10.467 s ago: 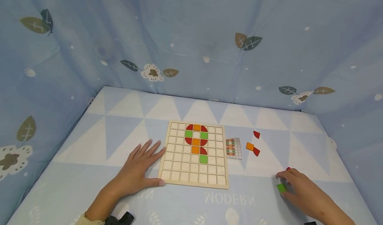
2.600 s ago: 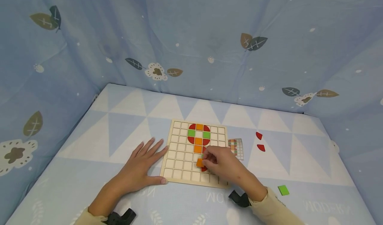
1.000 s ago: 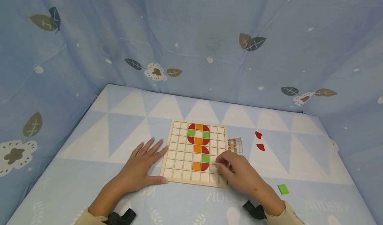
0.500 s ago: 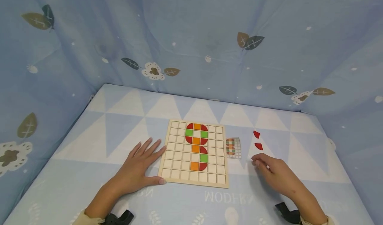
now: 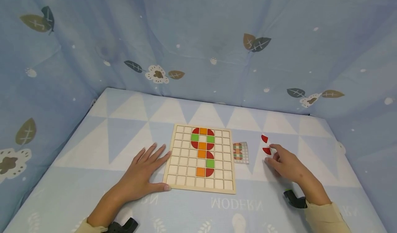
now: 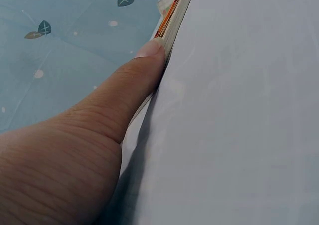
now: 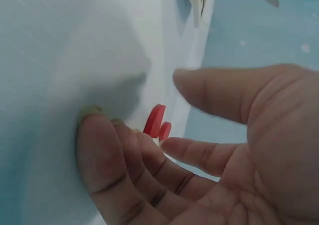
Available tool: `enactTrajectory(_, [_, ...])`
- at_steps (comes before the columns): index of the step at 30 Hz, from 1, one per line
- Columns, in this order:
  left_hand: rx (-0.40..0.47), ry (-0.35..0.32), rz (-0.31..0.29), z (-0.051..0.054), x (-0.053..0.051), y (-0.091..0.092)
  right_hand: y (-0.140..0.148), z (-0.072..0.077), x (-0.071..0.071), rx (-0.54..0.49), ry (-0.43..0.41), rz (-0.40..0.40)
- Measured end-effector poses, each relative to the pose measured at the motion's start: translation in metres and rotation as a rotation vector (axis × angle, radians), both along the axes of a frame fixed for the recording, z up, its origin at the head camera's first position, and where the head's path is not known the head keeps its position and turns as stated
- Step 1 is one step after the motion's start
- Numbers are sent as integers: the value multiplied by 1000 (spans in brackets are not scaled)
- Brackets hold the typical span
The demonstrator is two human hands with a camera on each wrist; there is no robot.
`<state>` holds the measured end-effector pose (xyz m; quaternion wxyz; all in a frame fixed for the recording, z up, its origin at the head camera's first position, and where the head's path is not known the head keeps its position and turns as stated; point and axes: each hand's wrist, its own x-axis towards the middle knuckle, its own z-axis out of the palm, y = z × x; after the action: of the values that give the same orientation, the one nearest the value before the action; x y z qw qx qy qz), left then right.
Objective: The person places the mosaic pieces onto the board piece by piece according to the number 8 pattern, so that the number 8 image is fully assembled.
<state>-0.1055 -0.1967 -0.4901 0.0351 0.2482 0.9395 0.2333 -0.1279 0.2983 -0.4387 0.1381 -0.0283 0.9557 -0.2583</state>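
My left hand (image 5: 141, 178) lies flat with spread fingers on the table, fingertips and thumb touching the left edge of the wooden grid board (image 5: 183, 171). Red quarter-circle tiles, orange squares (image 5: 201, 172) and green squares (image 5: 210, 163) fill some of its cells. In the left wrist view the thumb (image 6: 117, 93) lies along the board's edge. Right of the board, my right hand (image 5: 288, 165) reaches over the table, thumb and forefinger apart beside a loose red quarter-circle tile (image 5: 266, 151). A second red quarter-circle tile (image 5: 264, 138) lies just beyond. Nothing is held in this hand.
A small printed pattern card (image 5: 241, 153) lies against the board's right edge, with a coloured design on a grid. A green corner (image 5: 288, 190) peeks out by the black wrist device (image 5: 294, 199). Patterned curtains (image 5: 198, 47) rise behind the table.
My right hand put an orange square into the board's lower part, where a red quarter tile also now sits. It then withdrew rightward to the two loose red tiles. The left hand stayed put.
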Motion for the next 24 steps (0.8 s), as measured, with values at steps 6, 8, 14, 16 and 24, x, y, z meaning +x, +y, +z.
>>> enactTrajectory(6, [-8, -6, 8, 1, 1, -1, -3, -2, -14, 18, -36, -57])
enactTrajectory(8, [-14, -14, 12, 1, 0, -1, -3, -3, -17, 23, -49, -74])
enactTrajectory(14, [-13, -16, 11, 0, 0, -2, -4, -4, -21, 40, -79, -128])
enactTrajectory(16, [-11, -16, 10, -1, 0, -2, -4, -5, -21, 34, -79, -139])
enactTrajectory(24, [1, -3, 3, -2, 1, -1, 0, -7, -15, -19, -71, -198])
